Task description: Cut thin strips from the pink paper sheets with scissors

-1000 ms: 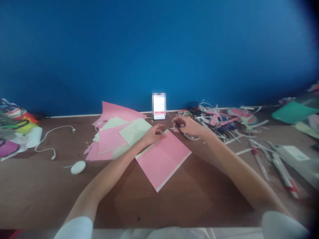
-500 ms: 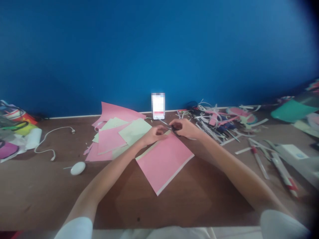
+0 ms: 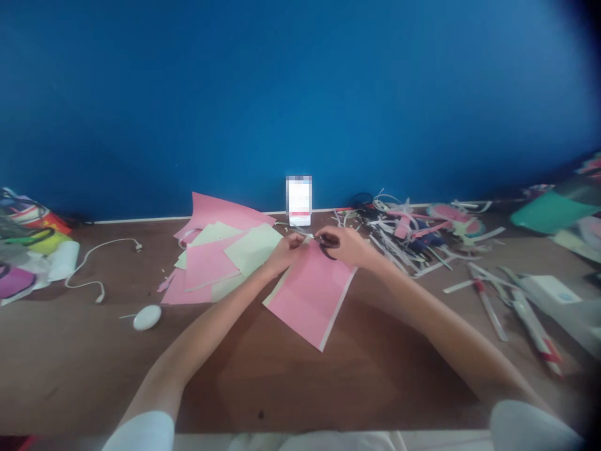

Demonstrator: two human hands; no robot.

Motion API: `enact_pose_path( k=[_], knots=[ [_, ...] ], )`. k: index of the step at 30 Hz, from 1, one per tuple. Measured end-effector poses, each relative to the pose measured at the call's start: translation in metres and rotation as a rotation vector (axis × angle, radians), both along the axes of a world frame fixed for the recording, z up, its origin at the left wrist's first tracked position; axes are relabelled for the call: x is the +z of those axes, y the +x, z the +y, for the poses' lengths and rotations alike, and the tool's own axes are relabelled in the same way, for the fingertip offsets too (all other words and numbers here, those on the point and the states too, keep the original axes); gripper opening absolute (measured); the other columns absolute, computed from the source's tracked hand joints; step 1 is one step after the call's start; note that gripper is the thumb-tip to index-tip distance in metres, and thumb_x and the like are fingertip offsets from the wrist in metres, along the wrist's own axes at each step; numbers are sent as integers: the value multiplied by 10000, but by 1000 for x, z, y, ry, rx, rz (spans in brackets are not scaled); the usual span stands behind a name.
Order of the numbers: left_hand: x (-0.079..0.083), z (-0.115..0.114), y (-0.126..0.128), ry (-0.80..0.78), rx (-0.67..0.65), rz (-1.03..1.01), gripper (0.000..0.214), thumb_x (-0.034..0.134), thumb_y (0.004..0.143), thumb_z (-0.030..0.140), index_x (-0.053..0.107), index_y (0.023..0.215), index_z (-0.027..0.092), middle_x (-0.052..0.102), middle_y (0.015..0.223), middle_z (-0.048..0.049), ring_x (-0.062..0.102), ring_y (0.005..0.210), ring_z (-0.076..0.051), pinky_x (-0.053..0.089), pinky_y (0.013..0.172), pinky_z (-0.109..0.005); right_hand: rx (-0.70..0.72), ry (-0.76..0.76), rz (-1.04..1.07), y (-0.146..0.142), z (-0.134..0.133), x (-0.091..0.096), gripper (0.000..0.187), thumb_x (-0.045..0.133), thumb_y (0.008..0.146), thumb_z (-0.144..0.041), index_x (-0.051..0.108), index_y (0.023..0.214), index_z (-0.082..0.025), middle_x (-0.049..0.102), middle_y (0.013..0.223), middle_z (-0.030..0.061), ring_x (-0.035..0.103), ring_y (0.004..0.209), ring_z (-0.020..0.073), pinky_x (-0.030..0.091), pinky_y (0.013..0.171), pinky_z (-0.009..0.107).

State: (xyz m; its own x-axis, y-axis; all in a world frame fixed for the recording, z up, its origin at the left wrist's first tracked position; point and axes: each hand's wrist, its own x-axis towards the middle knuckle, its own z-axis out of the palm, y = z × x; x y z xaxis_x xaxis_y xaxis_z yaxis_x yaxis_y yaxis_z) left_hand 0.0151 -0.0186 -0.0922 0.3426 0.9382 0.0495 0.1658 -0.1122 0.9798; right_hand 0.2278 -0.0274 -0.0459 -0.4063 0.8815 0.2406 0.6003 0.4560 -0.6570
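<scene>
A pink sheet of paper (image 3: 310, 294) with a pale edge lies on the brown table (image 3: 263, 376) in front of me. My left hand (image 3: 287, 249) pinches its far corner, fingers closed on the paper. My right hand (image 3: 345, 245) is closed around a pair of scissors (image 3: 323, 240) with dark handles. The blades point left toward the held corner, right beside my left fingers. Both forearms reach in from the near edge.
A stack of pink and pale green sheets (image 3: 220, 257) lies left of the hands. A phone (image 3: 299, 200) leans against the blue wall. Paper strips and scraps (image 3: 413, 228) pile at the right, with pens (image 3: 530, 322). A white cable (image 3: 94, 263) and a white puck (image 3: 147, 317) lie at the left.
The right hand moved left with the scissors to the sheet's far corner. The left hand lifted that corner and the pink sheet turned, its near end swinging left.
</scene>
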Motion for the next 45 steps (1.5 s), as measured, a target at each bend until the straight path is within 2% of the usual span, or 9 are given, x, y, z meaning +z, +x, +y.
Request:
enact_pose_path(
  k=[3,8,12,17,23,25,33,38,45],
  knots=[
    [-1,1,-2,7,-20,10,366,658,785,408,609,1050,161,661,930,-62,616,863,-190,458,763,-303,-3,12,-55,1,2,-3,286,584,720,-218,658,997,-230,678,823,9,605,728,165,444,677,274],
    [-6,3,-2,-29,57,0,513,700,754,375,562,1216,203,630,814,-16,597,767,-160,451,714,-282,-24,-97,96,0,5,-10,251,594,721,-252,627,963,-196,638,741,2,587,670,151,445,615,258],
    [-3,2,3,-59,78,-79,491,693,759,429,594,1169,178,670,925,-62,623,854,-195,470,773,-312,-63,-207,253,-8,1,-11,251,641,723,-305,608,947,-197,625,688,1,554,581,140,420,515,251],
    [6,-5,6,61,-13,-137,453,462,904,529,664,1127,190,653,1161,-82,576,1106,-241,419,966,-347,-130,-434,564,-15,-3,-5,363,711,683,-352,560,978,-203,667,768,30,605,631,156,445,497,247],
    [9,-8,9,27,-66,-183,432,473,904,507,683,1084,175,679,1113,-77,594,1091,-252,426,972,-363,-183,-353,592,-18,-1,-9,438,777,601,-305,555,963,-197,642,786,4,604,721,149,483,616,261],
    [11,-10,10,77,-94,-137,390,488,904,465,683,1072,172,681,1099,-74,597,1074,-248,422,971,-362,-184,-394,621,-18,-2,-9,452,784,593,-300,548,964,-197,634,775,-5,589,680,133,474,579,247],
    [20,-15,12,198,-61,-57,246,625,829,371,620,984,180,621,1164,-86,592,1040,-217,456,877,-314,-127,-577,701,-19,-10,0,462,782,589,-257,556,990,-217,652,772,-3,618,603,137,408,426,199],
    [25,-13,10,182,-96,-118,264,664,802,391,563,926,180,606,1162,-82,592,1036,-212,450,899,-324,-24,-574,710,-19,-12,2,448,740,604,-197,545,1006,-206,663,725,3,619,596,153,364,417,208],
    [26,-15,9,137,-222,-201,334,620,848,396,528,1112,213,577,1182,-80,553,1129,-219,432,962,-357,21,-622,763,-21,-15,7,419,737,619,-215,554,995,-192,646,682,-12,592,570,129,367,460,215]
  ],
)
